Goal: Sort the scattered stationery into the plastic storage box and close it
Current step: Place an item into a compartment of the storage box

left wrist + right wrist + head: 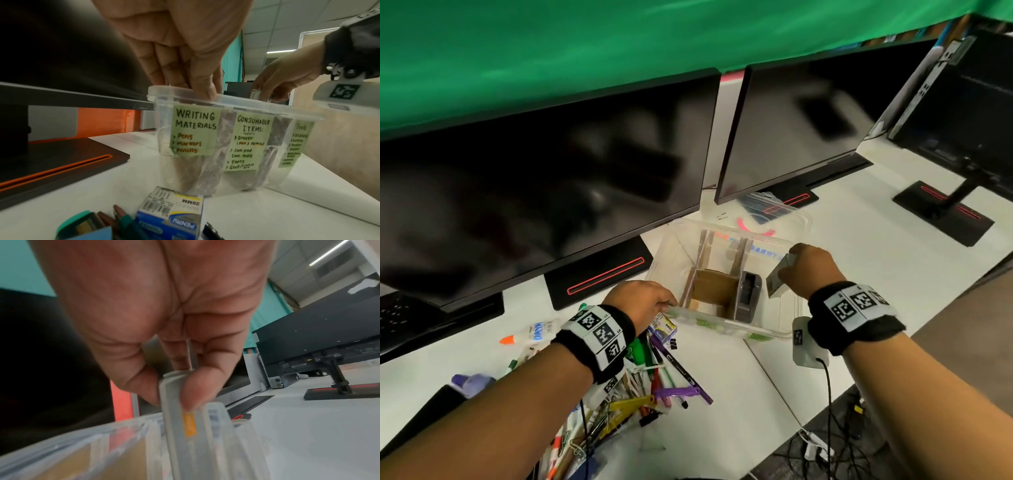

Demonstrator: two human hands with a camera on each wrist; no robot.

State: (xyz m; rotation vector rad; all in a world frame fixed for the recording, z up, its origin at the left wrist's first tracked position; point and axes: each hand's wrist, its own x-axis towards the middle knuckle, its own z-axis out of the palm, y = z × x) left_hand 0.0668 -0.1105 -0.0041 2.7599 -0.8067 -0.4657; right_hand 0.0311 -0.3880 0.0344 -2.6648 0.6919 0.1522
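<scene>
Plastic storage box (726, 329) sits open on the white surface (726, 383), in front of the monitors; lid (774, 212) is seen behind it, at the far side. Cardboard dividers (714, 284) split it into three bays, labelled in the left wrist view as writing materials, consumables, tools.

Left hand (643, 303) is rested on the near-left rim, thumb and fingertips (205, 92) closed on the rim edge, so the box is steadied. Right hand (813, 270) has its grip clamped on a small flat grey case (185, 426), pinched between thumb and fingers, held over the right bay. Exact item type cannot be told.

A tape dispenser (748, 296) is already seated in the right bay, against the divider.

Step judged: case being lowered into the right bay. Best done on edge, slid down between dispenser and right wall, released only once bottomed. Room there is narrow; the box's right wall is close to the case.

Remaining pile of pens and clips (654, 383) lies near-left, just beside the box; a staples box (170, 216) is nearest. Right side of the surface is open for hand travel. Monitor bases (599, 274) crowd the far side.
</scene>
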